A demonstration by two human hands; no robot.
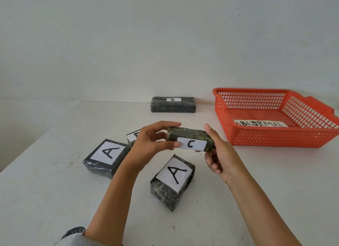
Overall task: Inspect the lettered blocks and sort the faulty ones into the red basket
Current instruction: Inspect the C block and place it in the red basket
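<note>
The C block (190, 139) is held above the white table (55, 190), grasped at its left end by the left hand (152, 143) and at its right end by the right hand (218, 154). The red basket (275, 135), labelled ABNORMAL, stands to the right. Two A blocks (107, 158) (172, 181) lie near; the left hand partly hides another block (132, 136). The B block (173, 104) lies far.

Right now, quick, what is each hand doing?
Left hand: closed on one end of the C block.
Right hand: closed on the block's other end.
</note>
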